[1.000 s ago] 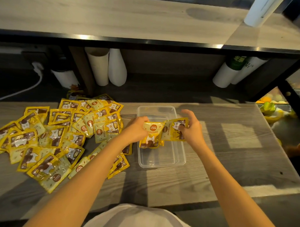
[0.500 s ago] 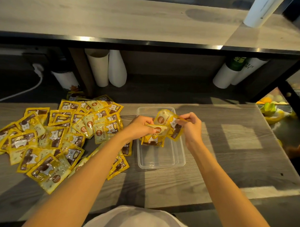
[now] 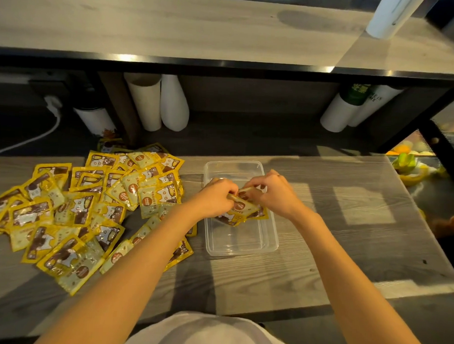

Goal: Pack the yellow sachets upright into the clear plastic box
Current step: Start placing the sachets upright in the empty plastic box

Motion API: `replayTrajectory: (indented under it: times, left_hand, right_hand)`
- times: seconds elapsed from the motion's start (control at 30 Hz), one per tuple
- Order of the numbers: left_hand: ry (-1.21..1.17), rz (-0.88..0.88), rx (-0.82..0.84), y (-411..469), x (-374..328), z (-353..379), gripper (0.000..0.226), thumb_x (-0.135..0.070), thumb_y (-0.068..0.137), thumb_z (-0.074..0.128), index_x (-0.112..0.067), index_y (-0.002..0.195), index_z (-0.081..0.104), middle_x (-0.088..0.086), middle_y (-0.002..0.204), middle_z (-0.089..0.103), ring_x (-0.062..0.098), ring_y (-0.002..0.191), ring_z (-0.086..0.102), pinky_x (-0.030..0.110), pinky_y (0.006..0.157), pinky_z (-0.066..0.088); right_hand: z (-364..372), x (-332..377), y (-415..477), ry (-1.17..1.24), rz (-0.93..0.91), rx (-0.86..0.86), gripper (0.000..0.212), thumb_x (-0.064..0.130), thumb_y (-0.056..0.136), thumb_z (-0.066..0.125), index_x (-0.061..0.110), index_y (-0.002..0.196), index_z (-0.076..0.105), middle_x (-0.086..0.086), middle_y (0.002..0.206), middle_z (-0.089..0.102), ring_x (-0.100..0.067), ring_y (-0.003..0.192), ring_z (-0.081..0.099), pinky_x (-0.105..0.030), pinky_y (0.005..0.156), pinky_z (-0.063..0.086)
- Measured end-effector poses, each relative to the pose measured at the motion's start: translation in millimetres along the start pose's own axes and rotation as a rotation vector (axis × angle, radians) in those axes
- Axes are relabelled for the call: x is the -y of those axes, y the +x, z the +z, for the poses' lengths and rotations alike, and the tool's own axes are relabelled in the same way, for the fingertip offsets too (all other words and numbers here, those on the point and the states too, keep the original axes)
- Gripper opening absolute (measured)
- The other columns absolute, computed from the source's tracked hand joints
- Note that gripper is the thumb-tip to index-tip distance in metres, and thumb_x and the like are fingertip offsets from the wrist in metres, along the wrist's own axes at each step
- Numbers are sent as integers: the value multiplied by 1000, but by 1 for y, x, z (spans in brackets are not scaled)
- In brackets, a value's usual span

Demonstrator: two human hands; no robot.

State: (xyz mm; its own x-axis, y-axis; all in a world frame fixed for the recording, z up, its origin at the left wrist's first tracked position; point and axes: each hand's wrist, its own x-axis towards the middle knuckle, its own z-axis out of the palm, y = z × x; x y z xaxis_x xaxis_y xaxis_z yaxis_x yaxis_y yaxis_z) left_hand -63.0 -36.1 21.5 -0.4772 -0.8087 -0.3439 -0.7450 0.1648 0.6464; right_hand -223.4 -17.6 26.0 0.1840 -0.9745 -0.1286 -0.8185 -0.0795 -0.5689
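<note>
A clear plastic box (image 3: 240, 245) lies lengthwise on the grey wooden table, its near half bare. Over its middle my left hand (image 3: 216, 198) and my right hand (image 3: 272, 192) meet, both closed on a small bunch of yellow sachets (image 3: 241, 211) that stands tilted inside the box. The sachets' lower edges reach down into the box; whether they touch the bottom is hidden. A big loose pile of yellow sachets (image 3: 78, 207) with brown and white print lies flat to the left of the box, partly under my left forearm.
A dark shelf runs above the table's back, with white paper cup stacks (image 3: 156, 102) and more cup stacks (image 3: 349, 109) lying under it. A white cable (image 3: 36, 137) trails at back left. Yellow-green items (image 3: 408, 168) sit past the table's right edge.
My hands brought the two sachet groups together and lowered them from above the box's middle down into it. The pile on the left has not moved.
</note>
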Motion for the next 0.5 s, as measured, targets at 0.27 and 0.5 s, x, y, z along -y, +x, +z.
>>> replayTrajectory:
  times: [0.27,0.5]
  left_hand:
    - [-224,-16,-130,-17,21,15,9,-6,81,67,-5,89,72,3,90,57,14,85,53,16,69,40]
    - [-127,-68,11,-24,25,27,14,-2,86,57,-14,91,62,7,95,67,19,92,62,30,82,50]
  right_hand:
    - [8,-18,-9,310,198,-176,10,12,87,63,6,91,70,-7,86,70,-19,78,64,-32,72,49]
    - [16,-28,-22,307,256,-115,8,6,86,63,14,87,63,-9,90,72,-25,92,67,-41,85,53]
